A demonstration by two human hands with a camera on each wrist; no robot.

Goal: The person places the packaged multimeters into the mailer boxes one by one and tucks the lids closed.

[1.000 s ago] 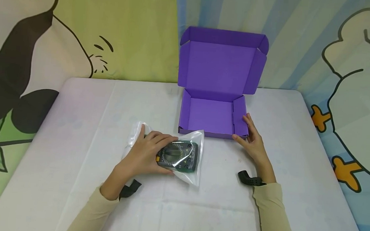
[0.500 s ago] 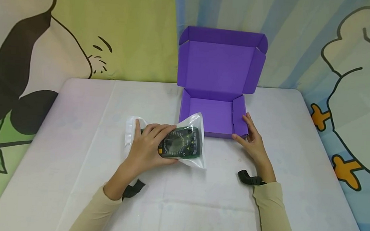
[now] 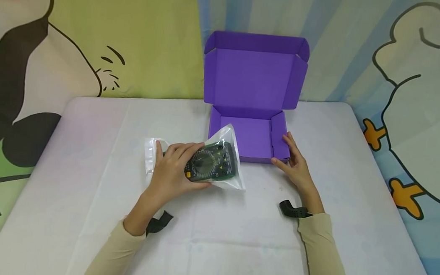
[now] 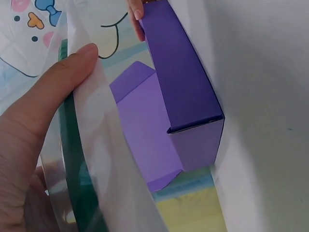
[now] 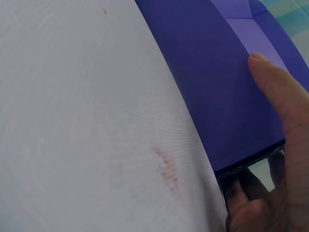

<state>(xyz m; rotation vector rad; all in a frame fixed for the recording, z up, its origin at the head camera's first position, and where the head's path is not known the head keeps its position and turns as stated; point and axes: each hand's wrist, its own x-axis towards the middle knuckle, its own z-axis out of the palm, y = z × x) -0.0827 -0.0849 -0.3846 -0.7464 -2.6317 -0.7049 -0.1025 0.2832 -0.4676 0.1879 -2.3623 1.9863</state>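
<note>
A dark multimeter (image 3: 224, 163) with a green edge lies inside a clear zip bag (image 3: 150, 152). My left hand (image 3: 170, 168) grips bag and meter together from above, thumb on the near side and fingers across the far side. The bag's right end overlaps the front left corner of an open purple cardboard box (image 3: 280, 143) in the head view. Its lid (image 3: 251, 78) stands raised at the back. At the box's front right corner, my right hand (image 3: 299, 172) holds on, with the thumb (image 5: 275, 82) on the front wall and the other fingers along the right side.
A white cloth covers the table (image 3: 232, 247). Behind and beside it hangs a curtain (image 3: 154, 36) with cartoon figures, close to the box lid. Black straps (image 3: 293, 210) sit at both wrists.
My left hand has lifted the bagged multimeter away from me toward the box, and the meter has tilted. The right hand keeps its hold on the box corner. The head view has shifted slightly.
</note>
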